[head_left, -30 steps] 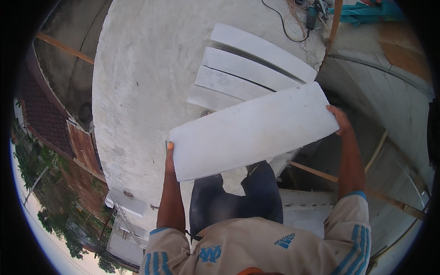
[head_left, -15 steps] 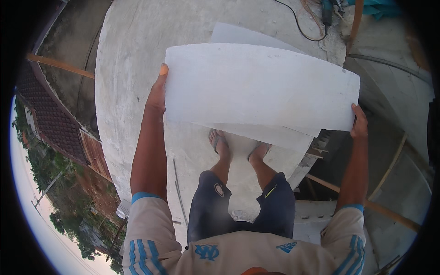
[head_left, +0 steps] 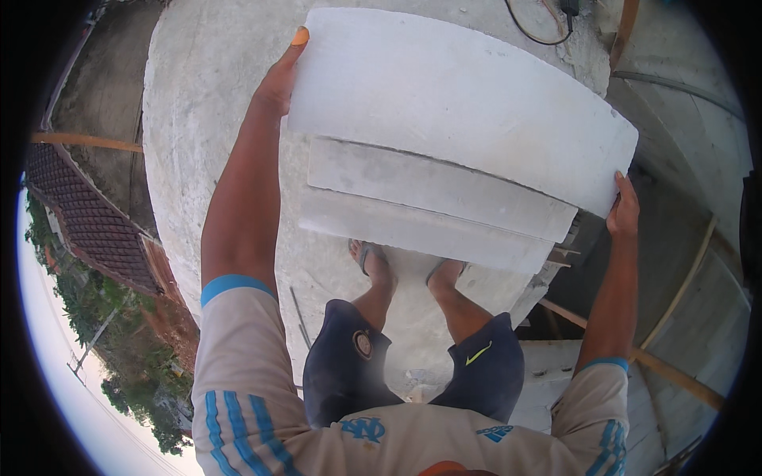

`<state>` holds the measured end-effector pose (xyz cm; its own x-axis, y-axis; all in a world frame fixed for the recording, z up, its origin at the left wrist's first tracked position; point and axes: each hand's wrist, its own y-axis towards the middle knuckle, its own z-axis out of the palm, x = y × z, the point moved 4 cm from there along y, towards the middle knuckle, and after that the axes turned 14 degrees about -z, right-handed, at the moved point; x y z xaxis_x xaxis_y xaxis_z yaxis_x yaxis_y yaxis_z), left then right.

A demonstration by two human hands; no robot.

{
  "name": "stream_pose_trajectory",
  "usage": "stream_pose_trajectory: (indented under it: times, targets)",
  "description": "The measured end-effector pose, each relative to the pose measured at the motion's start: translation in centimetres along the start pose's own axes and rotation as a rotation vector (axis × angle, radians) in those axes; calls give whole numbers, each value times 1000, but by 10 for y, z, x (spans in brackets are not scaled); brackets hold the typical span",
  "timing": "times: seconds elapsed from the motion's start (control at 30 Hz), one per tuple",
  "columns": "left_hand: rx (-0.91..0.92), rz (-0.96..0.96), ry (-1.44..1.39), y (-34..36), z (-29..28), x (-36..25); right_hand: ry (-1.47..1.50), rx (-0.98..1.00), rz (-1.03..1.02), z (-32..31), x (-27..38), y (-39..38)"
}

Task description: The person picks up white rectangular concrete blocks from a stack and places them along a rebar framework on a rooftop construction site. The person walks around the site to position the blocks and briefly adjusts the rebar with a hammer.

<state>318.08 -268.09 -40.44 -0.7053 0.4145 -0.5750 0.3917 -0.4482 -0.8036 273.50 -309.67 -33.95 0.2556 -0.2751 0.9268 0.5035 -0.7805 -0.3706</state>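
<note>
A long white block (head_left: 468, 103), like lightweight concrete, spans between my two hands. My left hand (head_left: 282, 79) grips its left end, thumb along the edge and the other fingers hidden beneath. At the right end, my right hand (head_left: 625, 208) is closed on the near corner, with most of its fingers out of sight. Under the near edge of the held block show a greyish block face (head_left: 429, 182) and a paler strip (head_left: 421, 230) nearer my feet. Whether the held block touches them I cannot tell.
I stand in sandals on a rough concrete slab (head_left: 214, 143). Its right side drops to a lower area with wooden bars (head_left: 679, 377). Beyond the left edge lie a tiled roof (head_left: 95, 214) and trees. A corded tool (head_left: 569, 6) lies at the far right.
Both hands have carried the block away from my body, its left end more than its right. More of the pieces beneath it now shows on the near side.
</note>
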Motion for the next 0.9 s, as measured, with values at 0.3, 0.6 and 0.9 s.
stream_pose_trajectory:
  times: [0.3,0.6,0.9]
  targets:
    - [-764,135,64,-127,-23,68,-717,79,370,5,38,-101]
    - [-311,-712,235,-544,90,358,-1117,1012,813,-62,55,-396]
    - [-466,-661,-1005,-719,233,338,-1301,1208,161,168,173,-258]
